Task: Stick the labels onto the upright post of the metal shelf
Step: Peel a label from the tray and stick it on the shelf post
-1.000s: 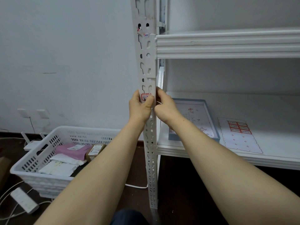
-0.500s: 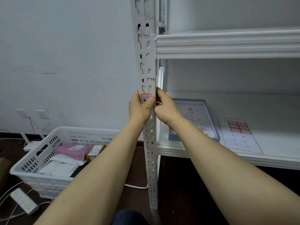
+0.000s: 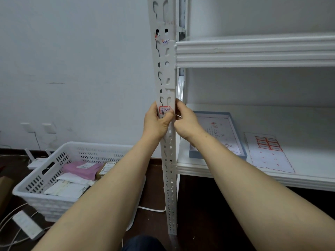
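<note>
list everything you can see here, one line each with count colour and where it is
post: one, white, upright at shelf corner
label: one, red-edged, on post under left thumb
shelf boards: two, white, right of post
tray: one, blue-rimmed, on lower board
label sheet: one, white and red, beside tray
basket: one, white, on floor, left
power strip: one, white, floor bottom left
left hand: one, grips post, thumb on label
right hand: one, grips post's right edge

On upright post [image 3: 166,78], red-bordered label [image 3: 164,111]: blue handwriting, seemingly "6-…50…", only partly legible. Other print too small.
</note>
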`<state>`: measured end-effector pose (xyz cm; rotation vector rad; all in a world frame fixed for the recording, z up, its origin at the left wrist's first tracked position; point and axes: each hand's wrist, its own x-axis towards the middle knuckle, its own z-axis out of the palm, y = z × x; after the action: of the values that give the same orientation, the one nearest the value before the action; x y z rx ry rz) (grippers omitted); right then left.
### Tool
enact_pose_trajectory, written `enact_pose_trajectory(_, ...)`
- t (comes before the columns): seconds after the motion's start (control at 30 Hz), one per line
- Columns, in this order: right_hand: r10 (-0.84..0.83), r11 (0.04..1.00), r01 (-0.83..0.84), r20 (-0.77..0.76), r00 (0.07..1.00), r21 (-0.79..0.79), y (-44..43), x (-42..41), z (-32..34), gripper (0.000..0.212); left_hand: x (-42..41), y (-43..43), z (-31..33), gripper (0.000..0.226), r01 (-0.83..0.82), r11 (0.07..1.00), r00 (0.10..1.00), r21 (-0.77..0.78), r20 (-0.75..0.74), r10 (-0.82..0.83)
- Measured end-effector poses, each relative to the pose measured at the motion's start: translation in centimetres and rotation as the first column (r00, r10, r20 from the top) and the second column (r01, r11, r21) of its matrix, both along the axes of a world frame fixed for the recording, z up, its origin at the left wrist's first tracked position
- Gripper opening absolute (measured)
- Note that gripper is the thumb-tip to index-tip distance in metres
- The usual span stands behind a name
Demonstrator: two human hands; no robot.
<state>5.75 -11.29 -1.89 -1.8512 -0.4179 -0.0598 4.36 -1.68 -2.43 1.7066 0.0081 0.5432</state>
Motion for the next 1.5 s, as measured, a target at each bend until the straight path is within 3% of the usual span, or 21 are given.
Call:
enact_pose_trajectory(0.43,-0.007,1.000,0.007,0.001,1.000,-0.017,0.01,0.07,-0.14,0.060,-0.20,0.13,-0.05,0.014,0.033,0.998,0.999,-0.059,0.005,-0.032)
enact_pose_trajectory(0.67,-0.016,1.000,0.016,0.008,1.000,-0.012,0.13,0.16,-0.23,0.058,0.24,-0.47,-0.13,0.016,-0.027,1.000,0.999,0.015,0.023,0.027)
enact_pose_trajectory(0.9,0.008,0.999,-0.008,-0.009,1.000,-0.036,0.03,0.43,-0.35,0.067,-0.04,0.24,-0.23,0.026,0.019,0.999,1.000,0.042,-0.011,-0.019)
enact_pose_trajectory(1.5,0.021,0.999,-0.021,-0.014,1.000,-0.026,-0.12,0.38,-0.39,0.067,-0.04,0.50,-0.18,0.023,0.013,0.995,1.000,0.094,-0.021,-0.011)
